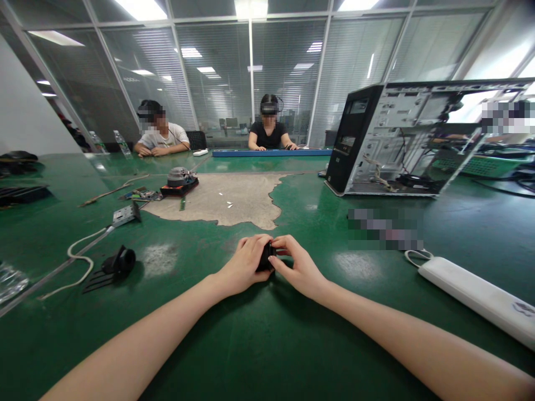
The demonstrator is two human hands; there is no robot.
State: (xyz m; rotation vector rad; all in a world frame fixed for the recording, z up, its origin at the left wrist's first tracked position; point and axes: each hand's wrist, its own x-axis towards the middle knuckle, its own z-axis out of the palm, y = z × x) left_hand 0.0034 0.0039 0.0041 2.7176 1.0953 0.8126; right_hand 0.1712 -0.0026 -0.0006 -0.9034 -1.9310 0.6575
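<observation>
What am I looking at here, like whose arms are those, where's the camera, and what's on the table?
There is no robot here. The one picture comes from a camera worn on a person's head, looking forward and down. The bare arms reaching in are that person's own.

The left hand and right hand close around a small black object, too covered to identify. They are over a green table.

To the left lie a black part with prongs and a pale cable. To the right are a white power strip and, farther back, an opened computer case. Two other people sit across the table.
</observation>
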